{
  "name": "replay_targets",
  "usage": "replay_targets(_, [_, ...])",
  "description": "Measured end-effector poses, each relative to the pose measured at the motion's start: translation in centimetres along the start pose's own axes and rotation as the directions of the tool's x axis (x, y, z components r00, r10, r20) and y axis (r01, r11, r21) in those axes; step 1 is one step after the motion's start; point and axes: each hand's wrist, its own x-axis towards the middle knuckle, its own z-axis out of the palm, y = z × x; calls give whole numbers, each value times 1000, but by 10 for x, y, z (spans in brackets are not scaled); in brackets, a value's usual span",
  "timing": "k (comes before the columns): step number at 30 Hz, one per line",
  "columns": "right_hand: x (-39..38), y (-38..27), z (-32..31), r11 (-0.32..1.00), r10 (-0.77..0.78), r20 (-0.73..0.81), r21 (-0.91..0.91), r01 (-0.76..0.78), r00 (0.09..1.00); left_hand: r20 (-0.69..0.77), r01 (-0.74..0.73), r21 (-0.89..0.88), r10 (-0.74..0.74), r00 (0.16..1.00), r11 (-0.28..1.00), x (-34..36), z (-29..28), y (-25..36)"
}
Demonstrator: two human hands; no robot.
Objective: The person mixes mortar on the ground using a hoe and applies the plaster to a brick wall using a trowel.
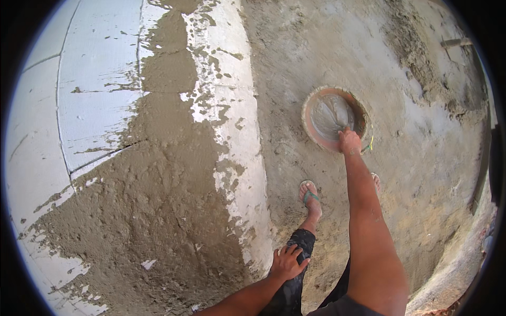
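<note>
Terracotta basin (359, 109), grey mortar (328, 111); brown-blotched white blocks (100, 105); green sandal strap (311, 196).

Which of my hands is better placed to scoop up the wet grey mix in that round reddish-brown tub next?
Probably your right: your bare right hand reaches over the near rim of the tub to the mix, while your bare left hand rests on your dark-clothed left knee, farther away.

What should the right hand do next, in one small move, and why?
Probably scoop up some grey mix: the right hand reaches into the round tub, at the mix, and parts of the white surface beside the brown coating are bare. Whether the hand holds a tool is unclear.
</note>
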Motion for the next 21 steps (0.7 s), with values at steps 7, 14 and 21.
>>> replay_targets(7, [-17, 31, -39, 830, -120, 266, 556, -51, 956, 48, 40, 40, -42, 998, 998, -5, -1, 4])
replay_targets(14, [-55, 52, -48, 641, -165, 200, 766, -49, 966, 84, 11, 53, -16, 996, 999, -4, 1, 9])
replay_targets(21, [-167, 12, -92, 344, -125, -88, 930, 127, 988, 61, 26, 60, -30, 998, 998, -7, 2, 10])
